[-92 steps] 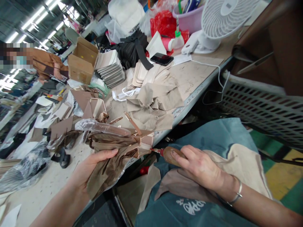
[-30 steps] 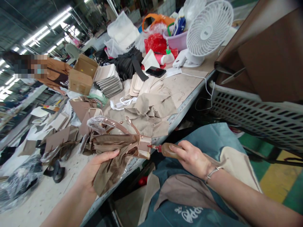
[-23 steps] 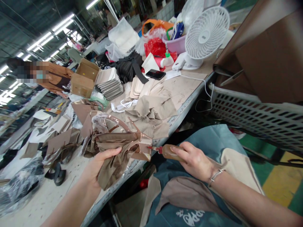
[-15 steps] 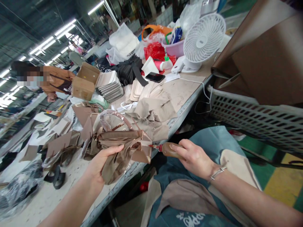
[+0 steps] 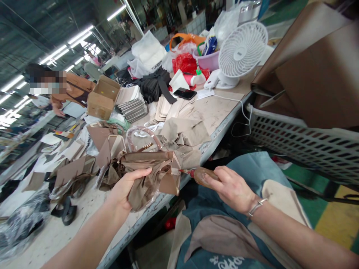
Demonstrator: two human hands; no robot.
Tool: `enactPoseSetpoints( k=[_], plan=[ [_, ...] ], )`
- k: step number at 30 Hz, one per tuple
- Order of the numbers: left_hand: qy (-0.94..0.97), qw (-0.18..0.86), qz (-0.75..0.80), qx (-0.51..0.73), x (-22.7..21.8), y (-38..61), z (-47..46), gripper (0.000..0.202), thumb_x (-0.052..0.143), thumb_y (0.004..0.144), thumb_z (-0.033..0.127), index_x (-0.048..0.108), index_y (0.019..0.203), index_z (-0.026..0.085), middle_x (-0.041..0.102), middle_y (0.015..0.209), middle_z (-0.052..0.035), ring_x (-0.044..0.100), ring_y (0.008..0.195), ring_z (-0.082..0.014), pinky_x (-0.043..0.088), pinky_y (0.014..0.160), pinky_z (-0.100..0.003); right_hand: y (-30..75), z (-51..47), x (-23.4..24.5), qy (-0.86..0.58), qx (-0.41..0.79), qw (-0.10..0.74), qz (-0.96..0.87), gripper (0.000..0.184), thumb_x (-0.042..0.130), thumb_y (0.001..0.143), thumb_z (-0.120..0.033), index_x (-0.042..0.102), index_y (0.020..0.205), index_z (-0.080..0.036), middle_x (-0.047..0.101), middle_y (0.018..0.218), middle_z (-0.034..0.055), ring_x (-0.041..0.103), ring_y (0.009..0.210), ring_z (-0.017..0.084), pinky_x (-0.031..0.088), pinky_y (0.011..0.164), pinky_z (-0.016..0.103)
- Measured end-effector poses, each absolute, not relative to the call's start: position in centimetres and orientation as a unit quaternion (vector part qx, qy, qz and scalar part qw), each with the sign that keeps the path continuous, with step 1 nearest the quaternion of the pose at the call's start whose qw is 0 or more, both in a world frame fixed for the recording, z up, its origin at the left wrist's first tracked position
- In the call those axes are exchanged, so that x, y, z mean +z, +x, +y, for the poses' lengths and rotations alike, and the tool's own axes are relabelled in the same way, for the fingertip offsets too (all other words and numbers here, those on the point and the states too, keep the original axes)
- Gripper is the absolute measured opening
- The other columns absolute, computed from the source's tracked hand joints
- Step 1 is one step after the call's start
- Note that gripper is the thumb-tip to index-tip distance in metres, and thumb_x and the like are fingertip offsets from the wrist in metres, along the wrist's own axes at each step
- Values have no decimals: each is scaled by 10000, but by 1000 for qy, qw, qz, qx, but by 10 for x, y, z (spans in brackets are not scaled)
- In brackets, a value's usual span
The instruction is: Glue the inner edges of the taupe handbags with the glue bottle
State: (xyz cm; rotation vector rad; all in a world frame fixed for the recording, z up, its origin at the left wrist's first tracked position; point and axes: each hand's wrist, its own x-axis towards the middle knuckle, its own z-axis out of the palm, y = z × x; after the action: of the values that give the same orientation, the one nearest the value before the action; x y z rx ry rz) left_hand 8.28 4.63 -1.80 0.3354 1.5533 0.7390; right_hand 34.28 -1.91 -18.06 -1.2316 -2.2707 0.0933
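My left hand (image 5: 126, 186) grips a brown, partly assembled bag (image 5: 151, 170) with loose lining and a plastic-wrapped handle (image 5: 140, 134), held over the table's near edge. My right hand (image 5: 230, 186) is closed round a small brown glue bottle (image 5: 203, 175). Its red nozzle (image 5: 186, 172) touches the bag's right side panel. A silver bracelet sits on my right wrist. Beige and brown fabric pieces (image 5: 224, 233) lie on my blue apron.
On the worktable (image 5: 215, 108) lie beige fabric pieces (image 5: 185, 132), stacked panels (image 5: 131, 104), a cardboard box (image 5: 102, 97), a black phone (image 5: 185, 93), a white fan (image 5: 241, 50) and a purple tub (image 5: 209, 58). A white slatted crate (image 5: 303, 142) stands right. Another person (image 5: 66, 91) works at far left.
My left hand has lifted and turned the bag slightly, bunching the lining in its grip. The glue bottle's nozzle stays at the bag's right panel. The camera has tilted a little.
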Motion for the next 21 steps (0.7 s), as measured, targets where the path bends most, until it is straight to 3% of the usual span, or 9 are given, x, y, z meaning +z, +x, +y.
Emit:
enactPoseSetpoints(
  k=[15, 21],
  plan=[
    [158, 645, 675, 323, -24, 86, 52, 203, 537, 801, 25, 692, 932, 39, 756, 760, -137, 717, 611, -207, 605, 567, -280, 340, -18, -179, -467, 51, 270, -840, 391, 499, 805, -25, 623, 1129, -205, 491, 843, 65, 428, 783, 204, 403, 688, 306],
    [169, 648, 674, 310, -31, 83, 60, 165, 556, 802, 51, 688, 900, 56, 751, 725, -129, 703, 563, -206, 598, 534, -284, 343, -17, -179, -466, 38, 304, -830, 357, 493, 829, -40, 622, 1116, -209, 482, 844, 64, 431, 799, 203, 407, 684, 294]
  ],
)
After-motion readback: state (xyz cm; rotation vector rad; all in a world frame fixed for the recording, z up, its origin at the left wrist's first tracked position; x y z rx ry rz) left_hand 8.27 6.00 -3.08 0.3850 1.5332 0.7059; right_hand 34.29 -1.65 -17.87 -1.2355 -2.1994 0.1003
